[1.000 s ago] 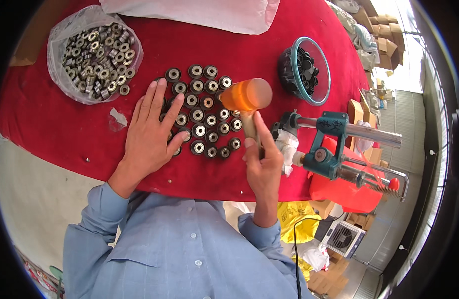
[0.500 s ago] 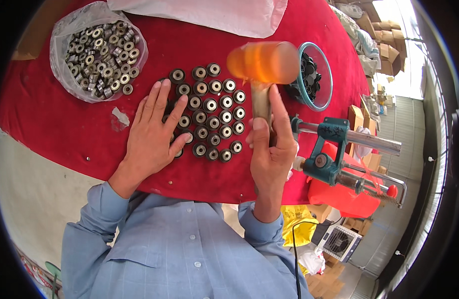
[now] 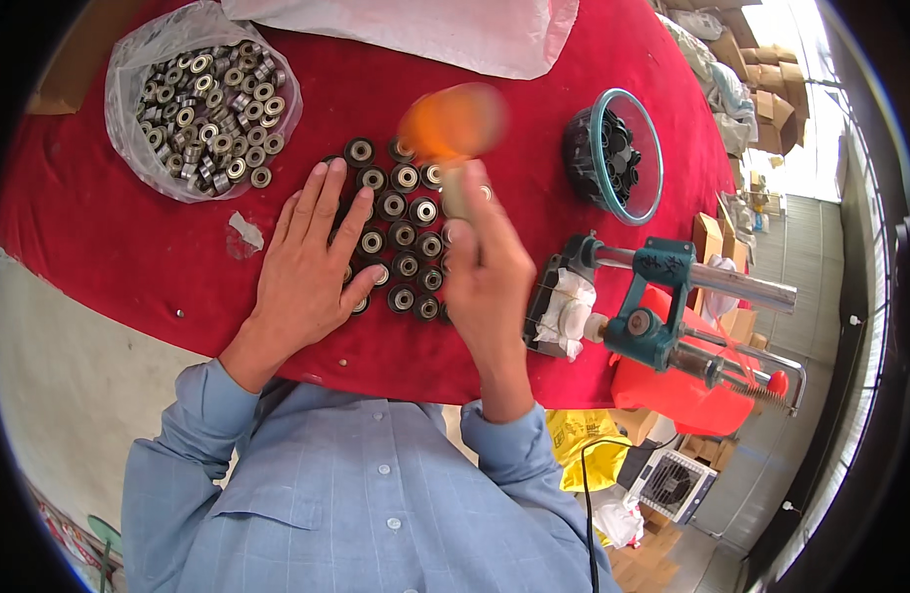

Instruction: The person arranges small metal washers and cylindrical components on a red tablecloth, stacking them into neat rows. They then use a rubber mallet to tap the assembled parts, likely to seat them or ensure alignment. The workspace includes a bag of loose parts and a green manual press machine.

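Observation:
Black rings with metal bearings in them stand in a close group on the red cloth. Flat against the left edge of this group lies my left hand, fingers stretched and a little apart, partly covering some pieces. My right hand is wrapped round the pale handle of a mallet with an orange head, smeared by motion. The mallet is above the group's far right part. My right hand and the handle hide the bearings on that side.
A clear plastic bag full of loose bearings stands at the far left. To the right are a clear bowl of black parts and a green hand press. A white sheet lies at the far edge of the red table.
My right hand has swung the mallet leftward, from beside the bowl to over the bearings. The press's base has come into sight. My left hand stays on the group.

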Motion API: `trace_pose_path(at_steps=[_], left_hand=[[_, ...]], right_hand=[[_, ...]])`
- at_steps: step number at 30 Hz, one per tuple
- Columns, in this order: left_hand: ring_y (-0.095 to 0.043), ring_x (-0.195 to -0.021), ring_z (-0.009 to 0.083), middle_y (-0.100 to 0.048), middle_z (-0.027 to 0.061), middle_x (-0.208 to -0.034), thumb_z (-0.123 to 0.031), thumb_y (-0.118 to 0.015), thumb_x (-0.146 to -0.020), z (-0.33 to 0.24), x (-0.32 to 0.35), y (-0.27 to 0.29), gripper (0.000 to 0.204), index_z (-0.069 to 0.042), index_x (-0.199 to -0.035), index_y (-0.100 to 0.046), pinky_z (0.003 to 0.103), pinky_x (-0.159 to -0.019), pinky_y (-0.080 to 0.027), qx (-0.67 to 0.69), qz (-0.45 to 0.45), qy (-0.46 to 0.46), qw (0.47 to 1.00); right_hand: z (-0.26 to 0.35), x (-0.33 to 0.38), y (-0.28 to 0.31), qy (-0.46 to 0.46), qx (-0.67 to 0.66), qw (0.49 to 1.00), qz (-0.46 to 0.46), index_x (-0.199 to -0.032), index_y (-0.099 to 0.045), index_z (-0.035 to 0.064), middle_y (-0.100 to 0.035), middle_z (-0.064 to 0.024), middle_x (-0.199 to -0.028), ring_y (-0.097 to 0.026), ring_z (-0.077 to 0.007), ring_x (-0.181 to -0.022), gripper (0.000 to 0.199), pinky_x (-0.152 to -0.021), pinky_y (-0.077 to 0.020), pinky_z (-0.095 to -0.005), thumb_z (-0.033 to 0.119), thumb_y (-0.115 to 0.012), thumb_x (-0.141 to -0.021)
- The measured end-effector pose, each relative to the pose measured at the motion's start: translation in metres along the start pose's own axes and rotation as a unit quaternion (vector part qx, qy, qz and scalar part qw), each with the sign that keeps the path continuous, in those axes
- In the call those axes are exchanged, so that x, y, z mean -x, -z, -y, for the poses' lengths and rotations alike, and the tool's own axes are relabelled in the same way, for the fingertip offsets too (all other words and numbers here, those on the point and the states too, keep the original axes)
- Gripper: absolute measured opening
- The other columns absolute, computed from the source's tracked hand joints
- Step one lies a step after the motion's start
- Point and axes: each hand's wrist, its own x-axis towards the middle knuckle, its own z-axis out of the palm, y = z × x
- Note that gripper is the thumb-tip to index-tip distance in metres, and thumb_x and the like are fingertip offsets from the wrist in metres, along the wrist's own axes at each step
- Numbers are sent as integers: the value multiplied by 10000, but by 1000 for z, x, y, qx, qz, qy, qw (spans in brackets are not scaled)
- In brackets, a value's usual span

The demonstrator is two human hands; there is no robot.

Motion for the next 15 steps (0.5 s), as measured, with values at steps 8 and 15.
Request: trace_pose_path(at_steps=[8,15], left_hand=[[-236,-1663,449,-230,264,-1797,-400,-732,-990,1,1,1,892,-42,-1713,-352,578,-1304,-282,-4,4,11,1000],[-224,-1669,448,-222,256,-1803,-395,-734,-990,-2,0,1,896,-47,-1718,-347,576,-1310,-274,-5,1,6,1000]], right_hand=[[15,7,25,-46,-6,999,7,-1574,-605,51,-760,-168,-1294,-732,-195,-975,514,-882,-586,-328,-2,-619,-1063],[-3,33,11,-70,-11,996,49,-1583,-612,123,-742,-203,-1079,-724,-248,-845,585,-800,-586,-381,-42,-649,-1023]])
